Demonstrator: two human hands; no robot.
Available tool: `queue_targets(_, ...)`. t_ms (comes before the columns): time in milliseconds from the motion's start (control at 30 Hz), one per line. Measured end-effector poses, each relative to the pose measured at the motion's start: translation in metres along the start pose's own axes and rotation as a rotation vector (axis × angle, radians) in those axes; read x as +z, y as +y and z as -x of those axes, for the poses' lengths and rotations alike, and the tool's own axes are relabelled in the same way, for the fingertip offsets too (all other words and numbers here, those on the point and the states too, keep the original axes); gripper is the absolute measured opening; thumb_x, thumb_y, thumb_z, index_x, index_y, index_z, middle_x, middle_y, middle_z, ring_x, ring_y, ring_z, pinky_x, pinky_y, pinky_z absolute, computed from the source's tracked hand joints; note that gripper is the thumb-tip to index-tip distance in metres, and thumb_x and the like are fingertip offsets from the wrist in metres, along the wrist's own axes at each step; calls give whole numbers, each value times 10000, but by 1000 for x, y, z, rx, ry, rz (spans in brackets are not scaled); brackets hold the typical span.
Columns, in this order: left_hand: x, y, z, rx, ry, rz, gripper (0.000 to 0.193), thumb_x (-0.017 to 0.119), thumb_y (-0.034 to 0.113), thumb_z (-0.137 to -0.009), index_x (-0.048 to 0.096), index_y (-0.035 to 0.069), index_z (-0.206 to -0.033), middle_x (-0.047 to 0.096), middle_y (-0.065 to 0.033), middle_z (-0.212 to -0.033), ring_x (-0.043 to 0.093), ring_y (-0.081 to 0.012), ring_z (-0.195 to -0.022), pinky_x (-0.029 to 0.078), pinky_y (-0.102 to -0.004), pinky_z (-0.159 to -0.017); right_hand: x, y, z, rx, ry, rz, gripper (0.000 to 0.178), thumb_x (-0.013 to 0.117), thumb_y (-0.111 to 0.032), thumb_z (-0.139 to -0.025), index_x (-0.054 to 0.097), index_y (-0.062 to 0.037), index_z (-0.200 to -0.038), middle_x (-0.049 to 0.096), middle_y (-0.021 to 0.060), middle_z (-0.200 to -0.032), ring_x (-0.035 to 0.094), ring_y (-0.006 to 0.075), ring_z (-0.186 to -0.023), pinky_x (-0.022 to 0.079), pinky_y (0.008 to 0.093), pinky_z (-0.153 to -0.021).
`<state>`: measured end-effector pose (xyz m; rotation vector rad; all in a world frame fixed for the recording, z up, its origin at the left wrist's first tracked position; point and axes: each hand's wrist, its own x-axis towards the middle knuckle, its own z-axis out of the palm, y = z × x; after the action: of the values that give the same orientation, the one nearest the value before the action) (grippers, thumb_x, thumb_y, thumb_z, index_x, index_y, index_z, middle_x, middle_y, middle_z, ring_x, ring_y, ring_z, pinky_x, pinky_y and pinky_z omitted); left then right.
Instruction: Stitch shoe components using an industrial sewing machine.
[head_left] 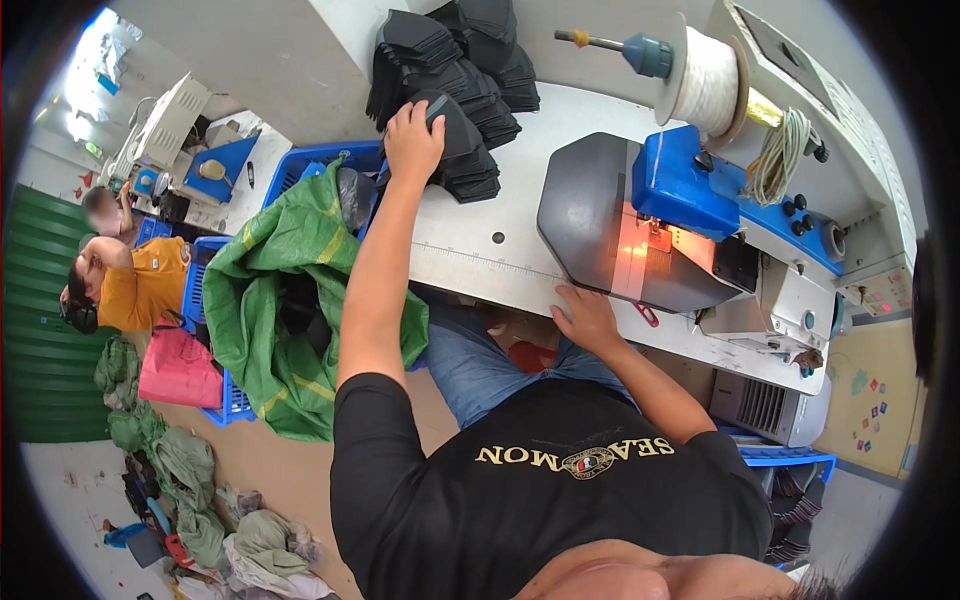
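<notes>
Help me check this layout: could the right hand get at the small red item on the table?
Probably yes: the right hand rests at the edge of the table, apparently holding nothing, and the small red item lies close to its right, with nothing seen blocking it.

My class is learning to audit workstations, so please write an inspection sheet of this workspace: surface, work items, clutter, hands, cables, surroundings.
Surface: white table, scale markings along its front edge; small red item near that edge.
Work items: black stacks at the back; blue-headed machine to the right, lamp lit over a dark plate.
Clutter: open green sack on the left; cloth heaps on the floor.
Hands: left hand on a black stack; right hand at the table's front edge, nothing seen in it.
Cables: coiled cord beside a white spool.
Surroundings: co-worker in orange at left; pink bag nearby.
</notes>
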<state>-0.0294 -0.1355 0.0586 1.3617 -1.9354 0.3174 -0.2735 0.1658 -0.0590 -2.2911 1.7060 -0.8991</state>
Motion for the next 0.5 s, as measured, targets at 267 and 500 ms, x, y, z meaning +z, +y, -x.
queue_targets(267,0,-2,-32,-245,-115,123,518,631,373,-844,537,67,-1252,487,-204,-1311,460,-393,-1200,400,-475,-993,2,2,1,-37,35,24,339,653,-258,-805,599,-66,-1079,619,138,-974,608,337,-873,495,446,-709)
queue_targets(500,4,5,-84,-107,65,0,725,652,365,-819,364,77,-1419,246,-242,-1506,264,-410,-1373,294,-505,-1085,4,3,3,-11,32,-2,337,655,-276,-804,614,-65,-1062,632,145,-900,621,345,-793,501,446,-667)
